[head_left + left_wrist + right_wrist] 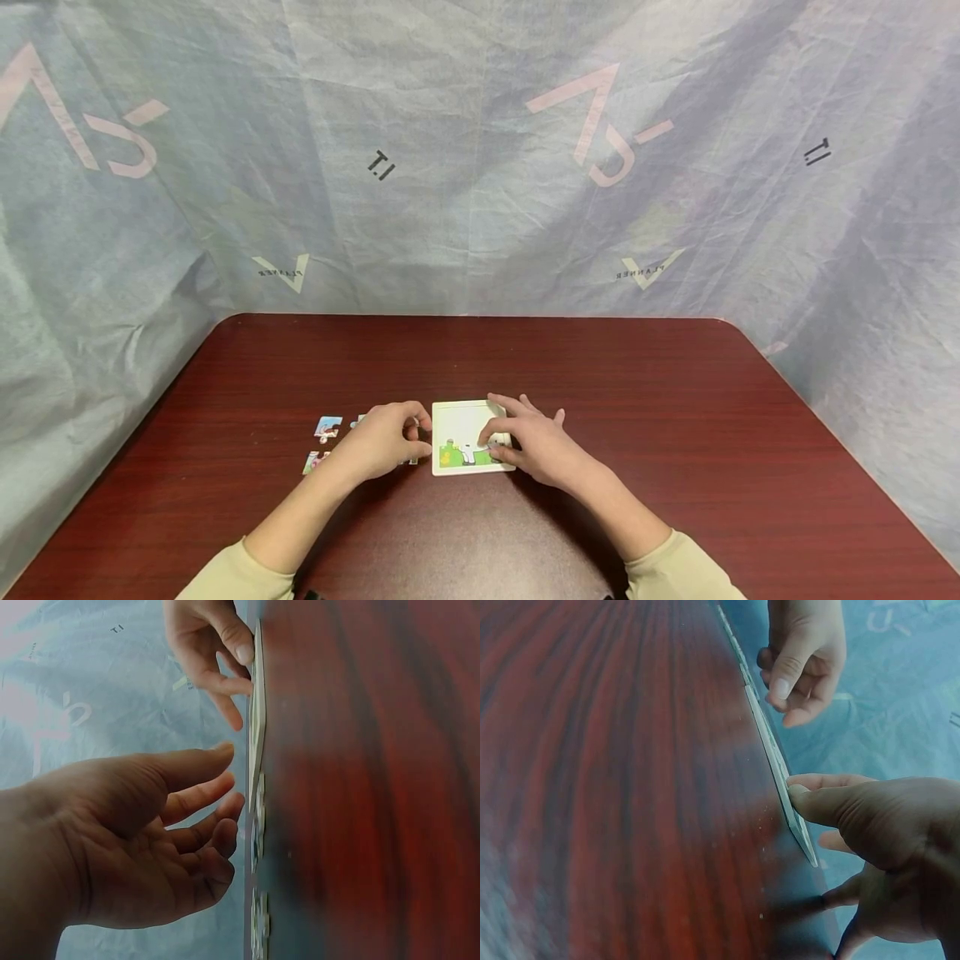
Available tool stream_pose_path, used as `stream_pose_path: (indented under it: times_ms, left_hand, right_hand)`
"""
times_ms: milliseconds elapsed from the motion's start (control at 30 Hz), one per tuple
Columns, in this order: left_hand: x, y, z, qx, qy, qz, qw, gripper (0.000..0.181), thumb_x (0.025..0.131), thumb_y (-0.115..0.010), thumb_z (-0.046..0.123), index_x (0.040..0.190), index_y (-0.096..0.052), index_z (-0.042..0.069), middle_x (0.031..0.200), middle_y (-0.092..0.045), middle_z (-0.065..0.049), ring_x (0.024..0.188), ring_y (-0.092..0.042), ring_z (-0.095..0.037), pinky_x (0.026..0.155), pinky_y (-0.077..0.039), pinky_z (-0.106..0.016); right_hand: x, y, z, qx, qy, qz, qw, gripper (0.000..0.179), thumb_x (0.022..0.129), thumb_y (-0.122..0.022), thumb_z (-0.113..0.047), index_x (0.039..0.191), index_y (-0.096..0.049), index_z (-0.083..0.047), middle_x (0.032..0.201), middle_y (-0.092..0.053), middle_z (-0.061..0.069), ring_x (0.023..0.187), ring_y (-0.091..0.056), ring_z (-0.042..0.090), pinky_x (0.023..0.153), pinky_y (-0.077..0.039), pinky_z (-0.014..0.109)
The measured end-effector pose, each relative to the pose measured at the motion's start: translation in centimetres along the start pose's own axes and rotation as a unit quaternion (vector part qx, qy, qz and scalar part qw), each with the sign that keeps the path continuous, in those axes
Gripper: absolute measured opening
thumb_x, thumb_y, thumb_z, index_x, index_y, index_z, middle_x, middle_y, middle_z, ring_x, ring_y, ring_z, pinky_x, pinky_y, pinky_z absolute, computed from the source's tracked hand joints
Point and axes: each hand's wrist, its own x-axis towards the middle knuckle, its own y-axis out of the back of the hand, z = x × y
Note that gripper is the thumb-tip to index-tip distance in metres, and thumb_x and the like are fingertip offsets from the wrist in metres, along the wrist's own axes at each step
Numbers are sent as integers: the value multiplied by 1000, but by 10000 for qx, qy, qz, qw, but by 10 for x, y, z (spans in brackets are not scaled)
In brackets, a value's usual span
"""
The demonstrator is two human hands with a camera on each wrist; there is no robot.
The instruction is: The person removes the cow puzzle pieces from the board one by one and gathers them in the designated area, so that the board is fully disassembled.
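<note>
A square puzzle tray with a pale base lies flat on the table, printed pieces filling its lower edge in a green scene with a white animal figure. Over its right side reaches my right hand, thumb and index fingertips touching the picture at the lower right while other fingers spread past the tray's edge. My left hand hovers just left of the tray, above loose pieces, its fingers loosely bent with nothing between them. In the left wrist view, the left hand faces the tray's edge from a small distance.
Loose jigsaw pieces lie left of the tray, among them a blue one and a green-and-pink one; others are partly hidden under the left hand. The dark red wooden table ends at a hanging grey cloth.
</note>
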Motion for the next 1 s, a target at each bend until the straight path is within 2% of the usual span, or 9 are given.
stream_pose_path:
  times_ms: [233,633,767,1000]
  left_hand:
    - [6,-11,7,122,-285,-157,9994,25,79,-85,6,97,-68,8,73,-53,1,63,-47,-12,60,-41,-29]
    - [11,-19,16,254,-195,-352,9989,28,78,-86,5,101,-69,8,74,-53,0,58,-44,-11,55,-39,-29]
    - [11,-21,17,411,-194,-418,9981,26,77,-86,6,98,-70,9,75,-52,0,61,-44,-12,56,-38,-29]
    - [10,-22,19,500,-103,-453,9977,31,78,-87,6,103,-69,6,79,-52,-1,65,-46,-14,58,-38,-30]
  right_hand:
    - [-1,-1,1,-16,41,-13,10000,9,95,-73,-23,100,-72,-30,155,-43,10,140,-30,56,87,-12,91]
    - [-1,0,2,15,32,3,10000,10,95,-73,-22,100,-72,-31,155,-44,9,140,-30,56,88,-12,91]
    - [-2,1,2,11,39,1,10000,10,95,-73,-22,101,-72,-30,155,-44,9,140,-30,56,88,-12,91]
    - [-2,2,1,25,12,-32,10000,10,95,-72,-23,102,-72,-30,154,-45,9,141,-29,55,88,-12,91]
